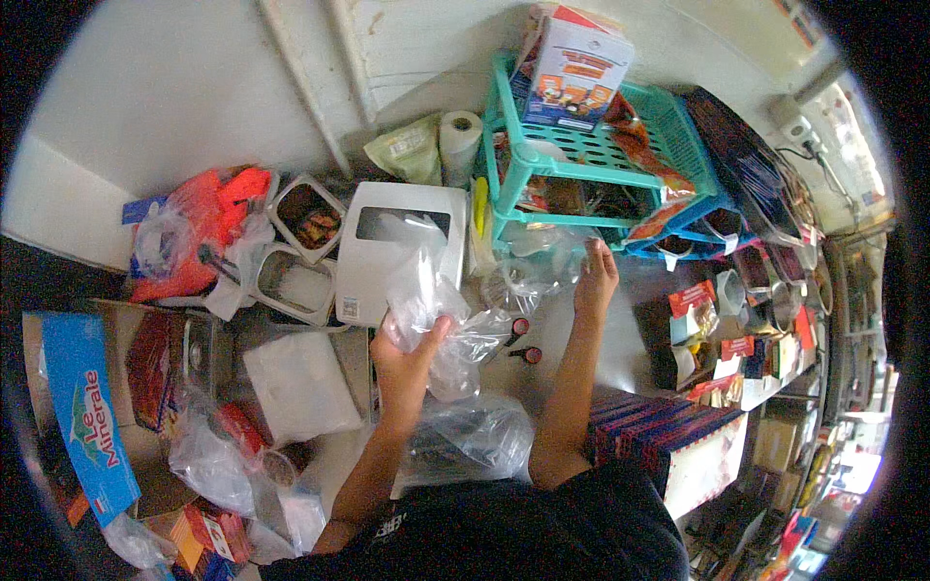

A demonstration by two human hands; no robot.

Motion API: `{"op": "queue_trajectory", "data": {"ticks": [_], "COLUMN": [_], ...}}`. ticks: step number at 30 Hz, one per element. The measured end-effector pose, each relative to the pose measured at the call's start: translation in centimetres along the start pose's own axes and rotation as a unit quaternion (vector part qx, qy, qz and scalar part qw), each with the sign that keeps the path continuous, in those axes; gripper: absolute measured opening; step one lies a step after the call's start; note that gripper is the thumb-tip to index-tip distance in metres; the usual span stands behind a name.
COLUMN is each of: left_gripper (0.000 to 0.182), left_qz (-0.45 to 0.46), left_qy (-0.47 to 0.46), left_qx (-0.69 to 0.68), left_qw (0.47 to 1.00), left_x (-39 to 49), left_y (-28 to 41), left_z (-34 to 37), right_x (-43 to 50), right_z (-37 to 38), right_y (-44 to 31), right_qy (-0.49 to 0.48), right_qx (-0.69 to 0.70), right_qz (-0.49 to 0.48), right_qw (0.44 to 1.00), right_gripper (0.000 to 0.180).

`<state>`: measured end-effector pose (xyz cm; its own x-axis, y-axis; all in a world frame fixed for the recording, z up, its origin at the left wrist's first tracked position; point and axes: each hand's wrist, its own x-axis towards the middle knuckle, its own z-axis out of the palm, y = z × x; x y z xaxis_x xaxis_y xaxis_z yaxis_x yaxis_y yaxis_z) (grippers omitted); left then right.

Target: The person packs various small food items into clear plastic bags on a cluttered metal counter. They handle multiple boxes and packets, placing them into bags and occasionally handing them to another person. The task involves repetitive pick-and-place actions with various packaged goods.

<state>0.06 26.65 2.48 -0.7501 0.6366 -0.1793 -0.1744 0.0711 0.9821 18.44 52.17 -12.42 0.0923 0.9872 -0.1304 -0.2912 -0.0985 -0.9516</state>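
Note:
My left hand (407,356) grips a bunch of crumpled clear plastic bags (429,305), its thumb pressed across them. Some of the film rises in front of a white container with a dark window (356,254). To the right, my right hand (597,272) pinches the edge of a clear plastic sheet or bag (541,269) between thumb and fingertips. That film stretches from my right hand back towards the bunch. Between my forearms, scissors (524,354) with dark, red-ringed handles lie on the tabletop, their blades partly covered by plastic. Nearer my body rests another clear plastic bag (472,439).
A turquoise plastic rack (581,163) holds packets and boxes at the back. Beside it stands a roll of plastic (461,141). Two open white tubs (294,287) are at left, above a cardboard box with a blue flap (83,414). Dark boxes (654,428) are stacked at right.

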Motion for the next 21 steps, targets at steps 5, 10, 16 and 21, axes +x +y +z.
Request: {"op": "queue_trajectory", "data": {"ticks": [5,10,16,21], "left_gripper": [0.033,0.038,0.056,0.049], "left_qz": [-0.003,-0.016,0.023,0.008], "left_qy": [-0.017,-0.035,-0.071,-0.053], "left_qx": [-0.014,-0.043,-0.128,-0.023], "left_qw": [1.0,0.998,0.989,0.998], "left_x": [-1.1,-2.4,-3.5,-2.8], "left_y": [0.0,-0.3,-0.9,-0.5], "left_z": [0.1,0.1,1.2,0.4], "right_x": [-1.9,-6.6,-13.2,-7.2], "right_z": [-0.7,0.5,2.1,2.5], "right_y": [-2.2,-6.0,-12.5,-8.6], "right_qy": [-0.051,-0.146,-0.66,-0.257], "right_qx": [0.115,0.239,-0.102,0.008], "right_qz": [-0.017,-0.024,-0.157,-0.057], "right_qw": [0.992,0.96,0.728,0.965], "right_gripper": [0.038,0.038,0.016,0.028]}}
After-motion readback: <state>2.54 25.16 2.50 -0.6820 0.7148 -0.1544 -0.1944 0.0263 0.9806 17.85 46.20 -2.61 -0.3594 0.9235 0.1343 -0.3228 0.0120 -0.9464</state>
